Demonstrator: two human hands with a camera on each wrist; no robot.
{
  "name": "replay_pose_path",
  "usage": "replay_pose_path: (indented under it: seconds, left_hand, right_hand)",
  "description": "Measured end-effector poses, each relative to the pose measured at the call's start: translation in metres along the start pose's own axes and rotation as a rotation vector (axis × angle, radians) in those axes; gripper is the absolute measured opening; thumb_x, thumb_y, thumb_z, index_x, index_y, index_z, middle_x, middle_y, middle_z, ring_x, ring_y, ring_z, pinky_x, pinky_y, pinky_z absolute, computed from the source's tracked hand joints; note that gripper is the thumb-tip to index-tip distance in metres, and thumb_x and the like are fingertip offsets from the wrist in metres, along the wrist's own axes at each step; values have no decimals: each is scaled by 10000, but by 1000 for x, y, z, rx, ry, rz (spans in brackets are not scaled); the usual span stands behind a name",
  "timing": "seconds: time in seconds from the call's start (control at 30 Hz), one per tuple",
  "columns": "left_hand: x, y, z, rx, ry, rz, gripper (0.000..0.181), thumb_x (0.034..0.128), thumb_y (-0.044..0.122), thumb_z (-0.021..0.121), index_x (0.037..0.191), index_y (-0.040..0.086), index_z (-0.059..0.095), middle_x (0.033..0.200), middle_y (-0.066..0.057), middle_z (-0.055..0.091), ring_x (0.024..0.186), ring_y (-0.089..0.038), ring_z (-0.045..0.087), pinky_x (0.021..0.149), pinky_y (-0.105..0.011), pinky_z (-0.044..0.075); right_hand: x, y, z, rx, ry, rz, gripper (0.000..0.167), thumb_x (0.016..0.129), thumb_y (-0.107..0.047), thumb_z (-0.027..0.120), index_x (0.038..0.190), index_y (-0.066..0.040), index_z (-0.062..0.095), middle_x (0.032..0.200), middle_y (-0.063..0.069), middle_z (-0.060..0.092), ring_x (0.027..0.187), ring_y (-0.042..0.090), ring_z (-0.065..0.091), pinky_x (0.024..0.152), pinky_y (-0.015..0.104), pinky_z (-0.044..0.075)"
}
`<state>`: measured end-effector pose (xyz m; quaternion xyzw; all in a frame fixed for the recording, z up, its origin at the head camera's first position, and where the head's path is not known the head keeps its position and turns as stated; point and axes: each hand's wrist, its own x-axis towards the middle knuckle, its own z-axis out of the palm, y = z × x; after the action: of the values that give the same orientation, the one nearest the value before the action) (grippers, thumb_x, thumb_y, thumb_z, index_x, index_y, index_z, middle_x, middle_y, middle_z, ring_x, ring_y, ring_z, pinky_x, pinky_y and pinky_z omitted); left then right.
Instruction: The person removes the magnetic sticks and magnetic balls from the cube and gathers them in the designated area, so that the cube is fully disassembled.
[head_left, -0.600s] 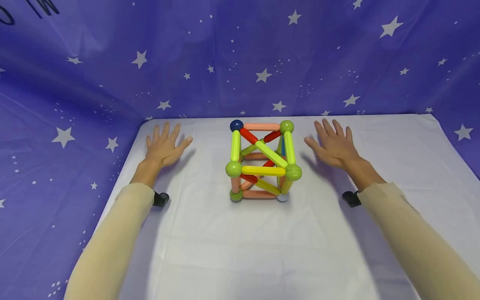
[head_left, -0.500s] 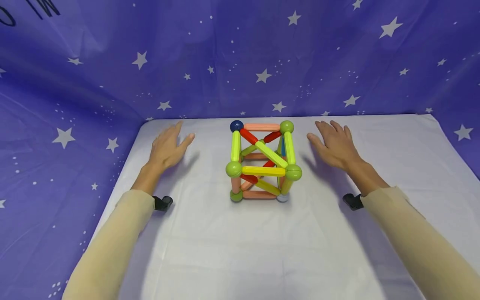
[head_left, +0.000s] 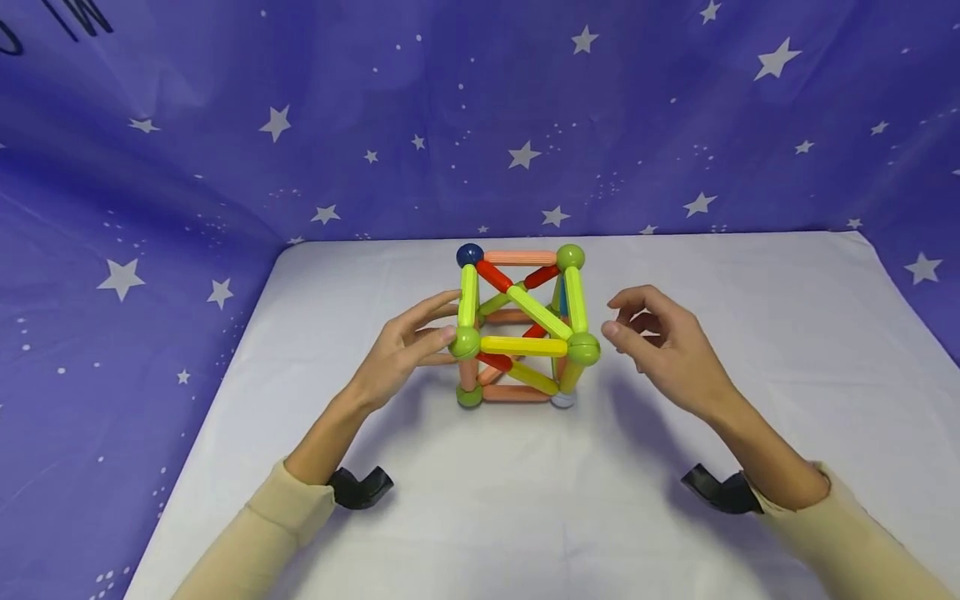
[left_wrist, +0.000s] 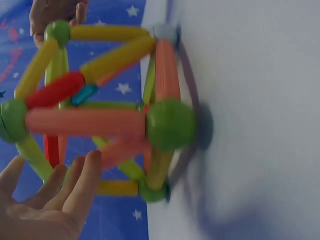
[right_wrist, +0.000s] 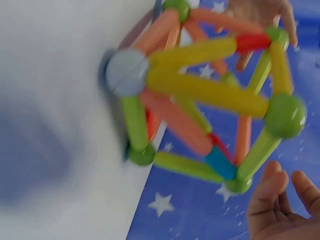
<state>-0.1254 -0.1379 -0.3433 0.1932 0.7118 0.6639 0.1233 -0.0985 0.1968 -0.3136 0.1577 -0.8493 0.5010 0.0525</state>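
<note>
many bright rods (head_left: 523,345) join mostly green balls (head_left: 583,349).

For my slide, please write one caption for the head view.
Left hand and right hand flank a rod-and-ball cube on white cloth.

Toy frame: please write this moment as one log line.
toy frame: standing on white cloth | left hand: at its left side, contact unclear | right hand: near its right side, apart

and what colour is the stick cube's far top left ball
Dark blue; the glossy ball shows best in the head view.
</note>
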Motion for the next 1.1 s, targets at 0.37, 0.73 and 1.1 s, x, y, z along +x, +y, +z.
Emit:
replay_pose_path:
  seconds: [0.37,0.73,1.1]
  left_hand:
    - [-4,-7,5,-35,-81,27,523,975,157,577,1467,49,436,1391,-205,508,1165,-353,586,909,-458,528]
    - [-8,-10,6,-15,-79,49,370,976,132,596,1299,-45,565,1230,-140,597,1058,-286,599,902,-410,524]
    - [-7,-12,5,-10,-101,44,362,987,141,584,1293,-51,554,1238,-146,587,1071,-292,605,898,-424,535]
  right_hand:
    - [-6,-12,18,14,-168,22,305,924,-156,702,1206,-120,592,1005,81,559,858,233,599,670,323,517]
    - [0,-10,24,124,-251,39,206,922,-91,696,1112,-100,615,1026,75,615,712,313,593,490,332,511]
    - [-4,-12,29,77,-209,-20,174,924,-10,607,1075,-95,620,998,66,606,576,229,533,477,292,453]
